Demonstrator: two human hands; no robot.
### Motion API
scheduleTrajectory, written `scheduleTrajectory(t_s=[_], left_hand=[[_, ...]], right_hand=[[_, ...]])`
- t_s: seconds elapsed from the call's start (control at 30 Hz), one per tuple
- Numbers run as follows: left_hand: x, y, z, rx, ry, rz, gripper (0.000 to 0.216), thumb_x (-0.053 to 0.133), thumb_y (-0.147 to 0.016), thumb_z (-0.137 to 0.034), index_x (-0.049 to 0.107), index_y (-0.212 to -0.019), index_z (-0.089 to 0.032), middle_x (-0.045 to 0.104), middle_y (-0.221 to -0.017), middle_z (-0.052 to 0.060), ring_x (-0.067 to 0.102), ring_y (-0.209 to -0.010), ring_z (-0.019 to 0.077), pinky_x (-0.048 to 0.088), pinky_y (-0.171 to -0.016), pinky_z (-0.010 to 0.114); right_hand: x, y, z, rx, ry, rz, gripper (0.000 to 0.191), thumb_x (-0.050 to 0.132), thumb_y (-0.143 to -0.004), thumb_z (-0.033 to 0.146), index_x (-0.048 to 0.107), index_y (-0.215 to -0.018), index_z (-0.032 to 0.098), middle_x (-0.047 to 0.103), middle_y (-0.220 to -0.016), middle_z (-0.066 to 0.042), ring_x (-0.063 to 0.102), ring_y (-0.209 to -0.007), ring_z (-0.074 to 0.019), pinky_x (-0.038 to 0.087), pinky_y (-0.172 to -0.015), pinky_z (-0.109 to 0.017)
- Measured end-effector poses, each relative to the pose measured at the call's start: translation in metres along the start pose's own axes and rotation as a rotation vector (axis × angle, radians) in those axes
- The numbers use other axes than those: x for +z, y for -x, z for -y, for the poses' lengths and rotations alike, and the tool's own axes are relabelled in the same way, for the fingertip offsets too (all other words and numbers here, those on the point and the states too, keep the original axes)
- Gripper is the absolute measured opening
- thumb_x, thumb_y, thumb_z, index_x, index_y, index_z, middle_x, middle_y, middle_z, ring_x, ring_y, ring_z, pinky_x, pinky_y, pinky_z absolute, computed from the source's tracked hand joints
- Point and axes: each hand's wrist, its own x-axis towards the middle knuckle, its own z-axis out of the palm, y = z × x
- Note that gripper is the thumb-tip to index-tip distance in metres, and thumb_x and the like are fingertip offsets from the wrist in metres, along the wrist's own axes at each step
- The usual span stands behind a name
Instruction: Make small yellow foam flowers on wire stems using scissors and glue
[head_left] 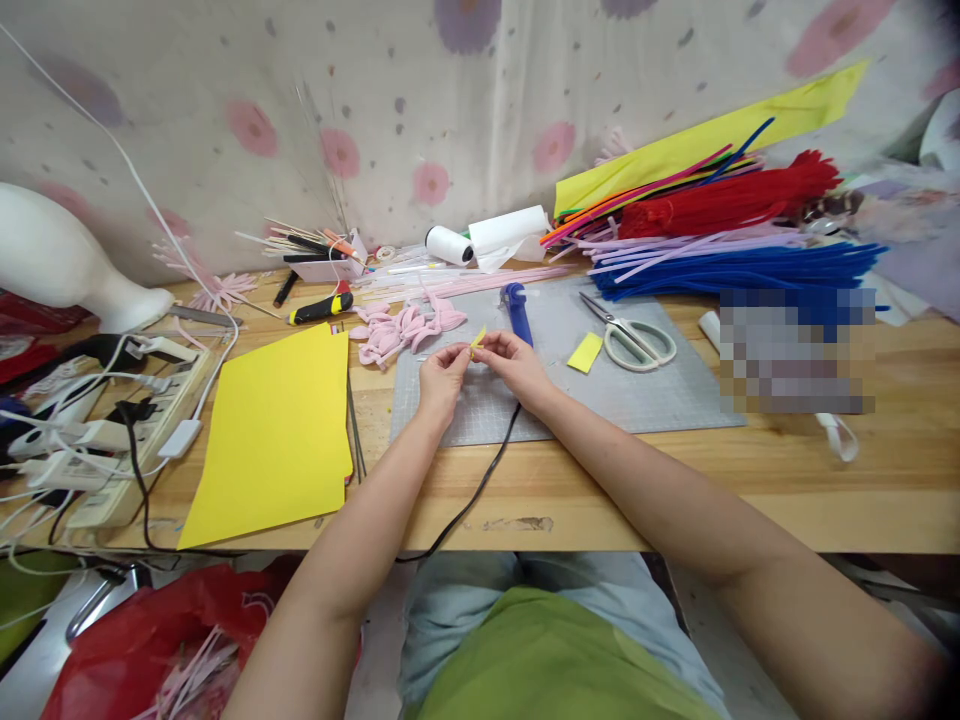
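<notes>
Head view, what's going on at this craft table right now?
A person seated at a wooden table pinches a small yellow piece between the left hand and right hand, above a grey cutting mat. Scissors and a yellow square lie on the mat to the right, pink shapes at its far left corner, and a large yellow sheet beside it. Coloured pipe cleaners are piled at the back right.

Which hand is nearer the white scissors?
Right. The right hand sits left of the scissors; the left hand is farther left. Both pinch a yellow strip.
</notes>
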Motion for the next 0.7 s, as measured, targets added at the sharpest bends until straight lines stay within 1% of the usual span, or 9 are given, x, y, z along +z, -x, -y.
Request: scheduleTrajectory(t_s=[0.1,0.23,0.33,0.5,0.7], left_hand=[[0.0009,0.002,-0.0024,-0.004,-0.018,0.008,0.016,0.068,-0.065,-0.029,0.066,-0.07,-0.014,0.064,-0.068,0.001,0.044,-0.049,0.0039,0.026,-0.041,0.018],[-0.0004,0.0021,-0.0017,0.013,-0.004,0.043,0.023,0.07,-0.063,-0.033,0.069,-0.077,-0.015,0.066,-0.076,0.002,0.044,-0.05,0.0041,0.026,-0.04,0.018],[-0.0014,0.0015,0.0004,0.026,-0.003,0.045,0.023,0.071,-0.061,-0.033,0.07,-0.076,-0.015,0.068,-0.081,0.003,0.043,-0.05,0.0037,0.026,-0.04,0.018],[-0.0004,0.0016,-0.0005,0.004,0.007,0.025,0.021,0.071,-0.061,-0.032,0.069,-0.074,-0.014,0.066,-0.074,0.002,0.04,-0.046,0.0028,0.026,-0.04,0.018],[0.0005,0.0013,-0.0025,-0.049,-0.021,0.021,0.015,0.07,-0.062,-0.025,0.067,-0.07,-0.013,0.064,-0.068,0.0,0.042,-0.046,0.0034,0.029,-0.041,0.018]], right_hand=[[-0.0018,-0.0005,-0.0014,0.004,0.013,-0.061,0.033,0.069,-0.063,0.048,0.052,-0.071,0.021,0.06,-0.07,0.002,0.058,-0.071,-0.0127,0.048,-0.08,-0.033],[-0.0022,-0.0001,-0.0029,0.022,0.015,-0.073,0.034,0.067,-0.064,0.051,0.05,-0.07,0.022,0.059,-0.068,0.002,0.058,-0.07,-0.0128,0.048,-0.078,-0.033],[-0.0004,0.0006,-0.0031,0.033,0.019,-0.074,0.034,0.066,-0.064,0.051,0.05,-0.071,0.022,0.059,-0.068,0.002,0.058,-0.069,-0.0125,0.048,-0.076,-0.033],[0.0002,0.0014,-0.0022,0.037,0.01,-0.072,0.033,0.067,-0.064,0.05,0.05,-0.071,0.021,0.06,-0.067,0.002,0.057,-0.066,-0.0115,0.048,-0.074,-0.031],[0.0011,0.0007,-0.0044,0.031,0.053,-0.081,0.031,0.064,-0.066,0.048,0.049,-0.073,0.021,0.06,-0.067,0.002,0.058,-0.067,-0.012,0.047,-0.074,-0.031]])
